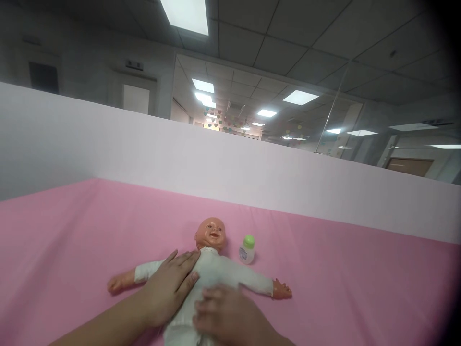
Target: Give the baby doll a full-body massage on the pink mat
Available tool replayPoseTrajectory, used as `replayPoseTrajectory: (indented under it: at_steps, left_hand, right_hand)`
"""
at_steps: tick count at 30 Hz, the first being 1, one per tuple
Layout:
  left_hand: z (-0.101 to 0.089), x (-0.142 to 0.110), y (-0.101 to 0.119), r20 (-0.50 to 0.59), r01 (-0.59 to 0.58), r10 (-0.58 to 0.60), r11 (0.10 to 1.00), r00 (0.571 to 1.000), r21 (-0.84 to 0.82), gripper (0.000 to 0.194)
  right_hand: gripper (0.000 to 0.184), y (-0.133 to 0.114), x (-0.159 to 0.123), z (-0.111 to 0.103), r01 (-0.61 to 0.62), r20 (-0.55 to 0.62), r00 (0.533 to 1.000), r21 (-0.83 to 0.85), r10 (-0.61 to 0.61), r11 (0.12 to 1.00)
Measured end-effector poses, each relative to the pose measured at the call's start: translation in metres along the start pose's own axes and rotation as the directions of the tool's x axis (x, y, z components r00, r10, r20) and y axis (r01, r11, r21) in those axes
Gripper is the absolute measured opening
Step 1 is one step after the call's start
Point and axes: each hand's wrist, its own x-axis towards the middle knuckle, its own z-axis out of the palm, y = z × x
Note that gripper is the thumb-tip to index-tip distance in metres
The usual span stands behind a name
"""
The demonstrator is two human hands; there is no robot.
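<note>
A baby doll (219,269) with a white cloth body lies on its back, arms spread to both sides and head away from me. Over its shoulder and chest on the left side, my left hand (172,283) rests flat with the fingers stretched out. My right hand (230,315) is over the doll's lower torso, smeared by motion; whether it touches the cloth is unclear. Just right of the doll's head stands a small clear bottle (247,251) with a green cap and a printed label. The doll's legs are mostly out of view.
A pink sheet (324,269) with light creases covers the surface under the doll. Behind it runs a low white wall (230,166). Beyond are a glass partition, a doorway (137,98) and lit ceiling panels (187,14).
</note>
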Motion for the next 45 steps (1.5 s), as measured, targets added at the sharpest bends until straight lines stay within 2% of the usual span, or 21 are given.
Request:
replayPoseTrajectory:
  at_steps: [1,3,5,7,8,10,13,15,18,20,22,24,25,27,28,32,35,37,41,43,45]
  left_hand:
    - [0.001,0.000,0.000,-0.002,-0.002,0.002,1.000,1.000,0.004,0.059]
    - [0.002,-0.001,-0.001,-0.009,-0.010,0.010,1.000,1.000,0.009,0.059]
    - [0.004,-0.001,-0.002,-0.011,-0.020,0.020,1.000,1.000,0.015,0.059]
    - [0.005,-0.002,-0.003,-0.008,-0.026,0.027,0.999,1.000,0.022,0.059]
    - [0.006,-0.002,-0.004,-0.007,-0.029,0.029,0.999,1.000,0.024,0.060]
    - [0.007,-0.001,-0.005,-0.012,-0.030,0.031,0.999,0.999,0.026,0.060]
    - [0.008,-0.001,-0.006,-0.026,-0.029,0.029,0.999,0.999,0.019,0.059]
    - [0.007,-0.003,-0.004,-0.037,-0.032,0.032,0.999,0.999,0.014,0.058]
    - [-0.001,-0.012,0.008,-0.084,-0.038,0.039,0.999,0.996,0.014,0.055]
    - [-0.011,-0.022,0.023,-0.084,-0.127,0.126,0.992,0.988,0.003,0.053]
    - [-0.022,-0.030,0.041,-0.058,-0.317,0.314,0.947,0.948,-0.052,0.053]
    - [-0.030,-0.034,0.057,-0.015,-0.472,0.476,0.867,0.879,-0.161,0.048]
    - [-0.032,-0.034,0.063,-0.023,-0.550,0.559,0.806,0.829,-0.216,0.047]
    - [-0.032,-0.031,0.069,-0.001,-0.601,0.624,0.751,0.781,-0.274,0.049]
    - [-0.031,-0.029,0.070,0.015,-0.586,0.613,0.762,0.790,-0.277,0.052]
    - [-0.023,-0.017,0.055,0.078,-0.344,0.361,0.922,0.929,-0.176,0.058]
    - [-0.016,-0.007,0.037,0.055,-0.175,0.182,0.978,0.982,-0.115,0.061]
    - [-0.011,-0.001,0.028,0.006,-0.092,0.093,0.990,0.996,-0.108,0.064]
    - [-0.007,0.006,0.022,-0.027,-0.023,0.021,0.996,0.999,-0.088,0.059]
    - [-0.007,0.007,0.023,-0.029,0.002,-0.004,0.997,1.000,-0.074,0.058]
    - [-0.006,0.006,0.023,-0.022,0.013,-0.015,0.997,1.000,-0.070,0.058]
  right_hand:
    - [0.037,-0.001,0.003,0.008,0.050,0.043,0.998,0.003,-0.050,0.999]
    - [0.037,0.000,0.006,0.016,0.050,0.096,0.994,-0.001,-0.049,0.999]
    - [0.045,0.003,0.006,0.011,-0.042,0.123,0.992,0.011,0.040,0.999]
    - [0.064,0.009,0.004,-0.003,-0.178,0.146,0.975,0.051,0.169,0.983]
    - [0.069,0.013,0.003,-0.011,-0.263,0.138,0.958,0.071,0.251,0.962]
    - [0.066,0.021,0.000,-0.023,-0.419,0.103,0.907,0.102,0.409,0.902]
    - [0.057,0.029,0.000,-0.029,-0.567,0.001,0.820,0.131,0.572,0.813]
    - [0.053,0.031,0.001,-0.029,-0.607,-0.057,0.784,0.138,0.618,0.783]
    - [0.051,0.029,0.003,-0.028,-0.632,-0.100,0.759,0.127,0.644,0.765]
    - [0.056,0.026,0.004,-0.028,-0.645,-0.109,0.749,0.107,0.654,0.757]
    - [0.062,0.023,0.004,-0.028,-0.660,-0.108,0.740,0.078,0.664,0.748]
    - [0.068,0.022,0.002,-0.027,-0.675,-0.096,0.731,0.045,0.676,0.736]
    - [0.070,0.022,0.001,-0.026,-0.681,-0.090,0.727,0.032,0.681,0.732]
    - [0.071,0.023,-0.001,-0.025,-0.682,-0.087,0.727,0.022,0.681,0.731]
    - [0.071,0.023,-0.002,-0.024,-0.677,-0.091,0.732,0.025,0.676,0.736]
    - [0.072,0.022,-0.005,-0.025,-0.641,-0.085,0.763,0.025,0.641,0.767]
    - [0.074,0.022,-0.004,-0.027,-0.634,-0.071,0.770,0.018,0.634,0.773]
    - [0.075,0.024,-0.005,-0.027,-0.641,-0.068,0.765,0.022,0.641,0.767]
    - [0.073,0.025,-0.008,-0.030,-0.627,-0.096,0.774,0.028,0.626,0.779]
    - [0.064,0.017,-0.008,-0.035,-0.571,-0.164,0.806,0.034,0.569,0.820]
    - [0.053,-0.003,-0.005,-0.043,-0.435,-0.206,0.875,0.058,0.437,0.898]
